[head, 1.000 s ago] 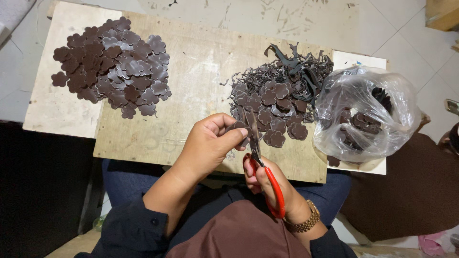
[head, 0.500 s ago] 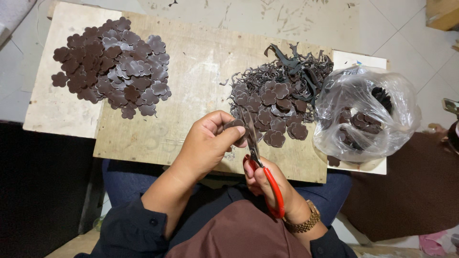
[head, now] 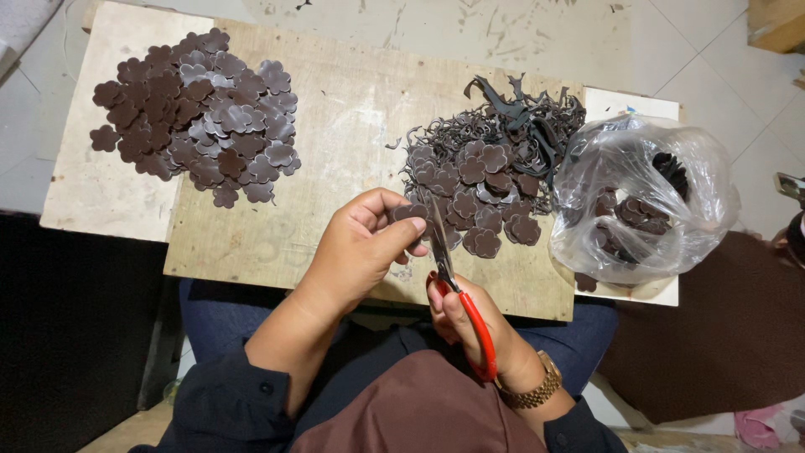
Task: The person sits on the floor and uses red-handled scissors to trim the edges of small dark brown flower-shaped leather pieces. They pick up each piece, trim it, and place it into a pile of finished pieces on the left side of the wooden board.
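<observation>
Near: right hand gripped red scissors, blades at brown flower piece pinched by left hand. Beyond, right: uncut heap with scraps, part-filled bag. Far left: big trimmed pile. Roughly halfway, judging by piles.

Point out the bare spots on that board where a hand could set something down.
The board is bare in the wide strip between the left pile of flower cutouts and the right pile of cutouts and scraps, above the left hand. The board's left edge below the left pile is also bare. Crowded: right side, around the plastic bag.
</observation>
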